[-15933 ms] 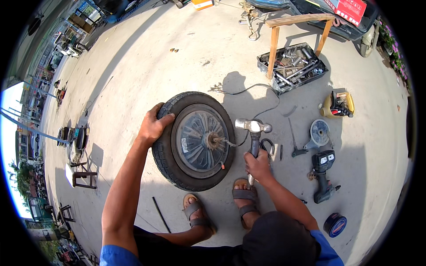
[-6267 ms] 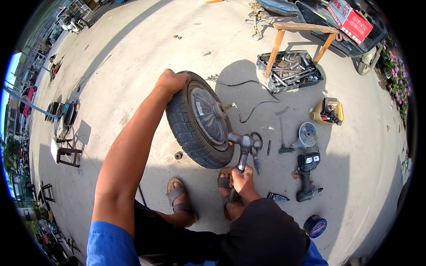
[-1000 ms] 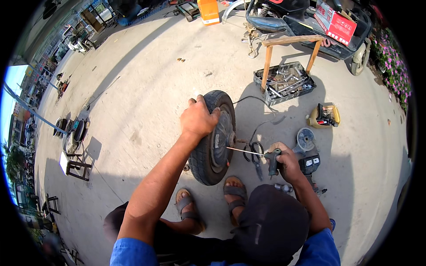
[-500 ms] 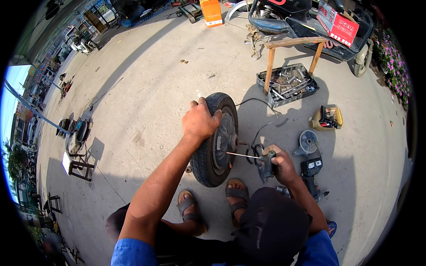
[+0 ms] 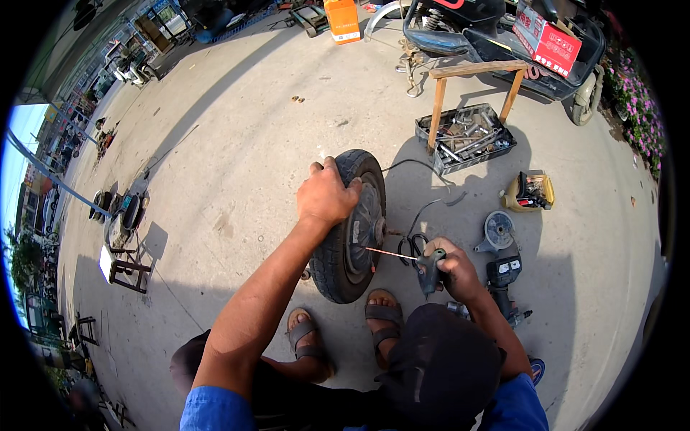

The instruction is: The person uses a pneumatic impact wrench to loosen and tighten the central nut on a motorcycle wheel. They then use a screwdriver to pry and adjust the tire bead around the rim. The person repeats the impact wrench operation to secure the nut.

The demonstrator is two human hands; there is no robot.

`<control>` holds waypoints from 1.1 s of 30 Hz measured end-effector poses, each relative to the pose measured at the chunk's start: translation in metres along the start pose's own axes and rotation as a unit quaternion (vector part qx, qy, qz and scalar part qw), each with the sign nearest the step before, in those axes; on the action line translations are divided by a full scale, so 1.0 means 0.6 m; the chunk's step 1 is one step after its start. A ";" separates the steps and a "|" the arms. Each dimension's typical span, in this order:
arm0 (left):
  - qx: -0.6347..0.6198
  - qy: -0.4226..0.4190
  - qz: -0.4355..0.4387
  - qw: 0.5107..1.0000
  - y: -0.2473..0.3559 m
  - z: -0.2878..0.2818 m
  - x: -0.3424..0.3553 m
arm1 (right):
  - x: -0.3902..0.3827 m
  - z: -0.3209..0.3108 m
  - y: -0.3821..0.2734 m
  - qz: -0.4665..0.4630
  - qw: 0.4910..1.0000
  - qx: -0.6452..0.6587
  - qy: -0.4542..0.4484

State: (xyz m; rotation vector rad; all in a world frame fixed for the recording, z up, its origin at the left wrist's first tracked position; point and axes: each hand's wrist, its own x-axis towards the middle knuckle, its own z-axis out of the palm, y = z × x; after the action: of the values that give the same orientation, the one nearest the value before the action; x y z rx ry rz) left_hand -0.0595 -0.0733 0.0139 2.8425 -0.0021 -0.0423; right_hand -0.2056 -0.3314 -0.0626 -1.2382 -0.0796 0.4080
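Note:
A hub wheel with a black tyre (image 5: 332, 262) stands upright on the concrete in front of my sandalled feet. My left hand (image 5: 328, 192) grips the top of the tyre, fingers over the tread and thumb toward the hub. In my right hand (image 5: 456, 266) is a dark green hand tool (image 5: 429, 270) with a long, thin copper-coloured rod (image 5: 392, 253). The rod points left at the wheel's grey hub (image 5: 368, 228); I cannot tell whether its tip touches. A black cable (image 5: 420, 221) lies in loops beside the axle, partly behind the tool.
Right of the wheel lie a grey round part (image 5: 499, 228), a dark power tool (image 5: 504, 271) and a yellow container (image 5: 529, 192) of small items. Beyond stands a wooden-handled tool box (image 5: 474, 136). A scooter (image 5: 496, 50) is at the back right, a small stool (image 5: 129, 267) at left.
The green tool has turned slightly in my right hand, and its lower end has shifted a little. My left hand and the wheel are almost unmoved.

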 end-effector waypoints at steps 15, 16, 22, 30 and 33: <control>-0.013 0.021 0.002 1.000 -0.008 0.005 0.001 | 0.003 -0.004 0.037 -0.005 0.954 0.293 0.059; -0.013 0.019 0.001 1.000 -0.010 0.005 0.002 | 0.002 0.001 0.036 0.009 0.950 0.306 0.064; -0.016 0.014 -0.003 1.000 -0.014 0.001 0.006 | -0.006 0.010 0.013 -0.002 0.958 0.285 0.027; -0.020 0.010 -0.006 1.000 -0.022 0.002 0.008 | 0.005 -0.003 -0.005 -0.287 0.871 -0.391 0.079; -0.021 0.009 -0.010 1.000 -0.026 0.001 0.009 | 0.015 0.010 -0.014 -0.348 0.796 -0.482 0.114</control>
State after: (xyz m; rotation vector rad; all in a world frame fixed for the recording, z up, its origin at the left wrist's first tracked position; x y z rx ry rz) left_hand -0.0543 -0.0587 0.0086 2.8006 0.0309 -0.0212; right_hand -0.1968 -0.3252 -0.0542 -2.1267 -0.5783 -0.5234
